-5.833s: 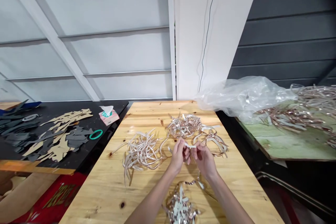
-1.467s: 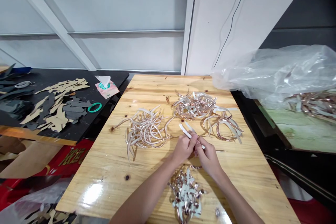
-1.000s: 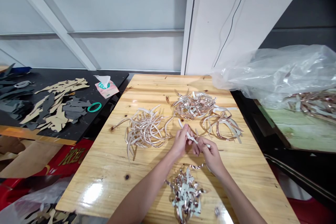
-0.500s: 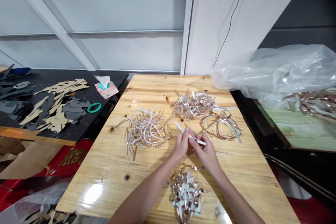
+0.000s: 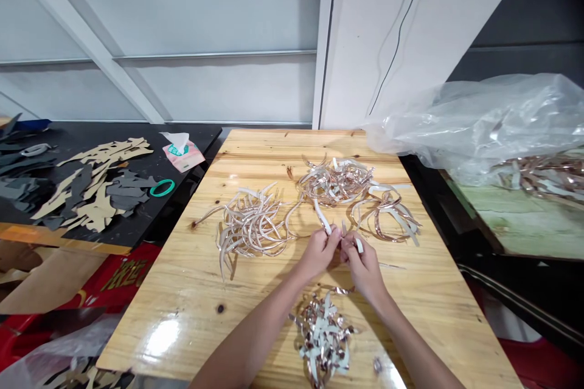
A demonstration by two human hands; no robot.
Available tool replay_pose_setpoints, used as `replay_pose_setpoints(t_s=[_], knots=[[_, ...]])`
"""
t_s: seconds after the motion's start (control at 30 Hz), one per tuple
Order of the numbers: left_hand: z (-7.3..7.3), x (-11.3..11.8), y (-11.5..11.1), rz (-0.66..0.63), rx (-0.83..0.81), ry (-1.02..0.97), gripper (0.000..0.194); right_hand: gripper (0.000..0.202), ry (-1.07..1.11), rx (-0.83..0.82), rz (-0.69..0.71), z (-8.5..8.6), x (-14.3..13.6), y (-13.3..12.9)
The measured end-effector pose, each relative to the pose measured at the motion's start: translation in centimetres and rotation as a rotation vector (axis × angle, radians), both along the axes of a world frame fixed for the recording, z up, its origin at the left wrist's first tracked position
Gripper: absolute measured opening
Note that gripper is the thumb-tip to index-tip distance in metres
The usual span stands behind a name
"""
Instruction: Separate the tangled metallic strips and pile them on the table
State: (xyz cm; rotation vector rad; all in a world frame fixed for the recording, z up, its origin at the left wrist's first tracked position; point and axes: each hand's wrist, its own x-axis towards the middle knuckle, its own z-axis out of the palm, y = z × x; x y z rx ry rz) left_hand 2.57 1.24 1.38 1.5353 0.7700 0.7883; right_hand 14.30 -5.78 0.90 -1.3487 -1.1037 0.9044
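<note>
Over the middle of the wooden table, my left hand (image 5: pixel 323 248) and my right hand (image 5: pixel 361 258) are close together, fingertips pinched. A narrow strip (image 5: pixel 322 217), white on one side, runs up from my left fingers. Its short white end (image 5: pixel 359 245) shows at my right fingers; the stretch between is mostly covered by the fingers. Left of my hands lies a loose heap of thin rose-gold cords (image 5: pixel 250 225). Beyond them is a tangle of shiny rose-gold and white strips (image 5: pixel 337 181), with looped strips (image 5: pixel 387 213) at the right. Short curled pieces (image 5: pixel 325 337) lie between my forearms.
The wooden table (image 5: pixel 182 298) has a black table (image 5: pixel 137 234) on its left, holding beige and grey cut pieces (image 5: pixel 98 188), a tissue pack (image 5: pixel 184 155) and a green ring (image 5: pixel 162 188). Clear plastic sheeting (image 5: pixel 493 118) bulges over the right side, near more rose-gold strips (image 5: pixel 547 176).
The strip's upper part has swung more upright. My right hand has turned and shifted slightly right, and the white end by it now shows shorter and bent.
</note>
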Motion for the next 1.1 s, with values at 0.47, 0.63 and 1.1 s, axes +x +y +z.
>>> replay_pose_setpoints(t_s=[0.47,0.63,1.1], knots=[[0.2,0.6,1.2,-0.066,-0.767,-0.585,0.061,0.023,0.634,-0.038,0.256,1.7,0.5,0.2],[-0.2,0.4,0.9,-0.101,-0.54,-0.479,0.068,0.026,0.794,-0.017,0.292,3.0,0.6,0.2],[-1.4,0.3,-0.9,0.023,-0.173,-0.079,0.058,0.027,0.662,-0.134,0.372,2.2,-0.4,0.2]])
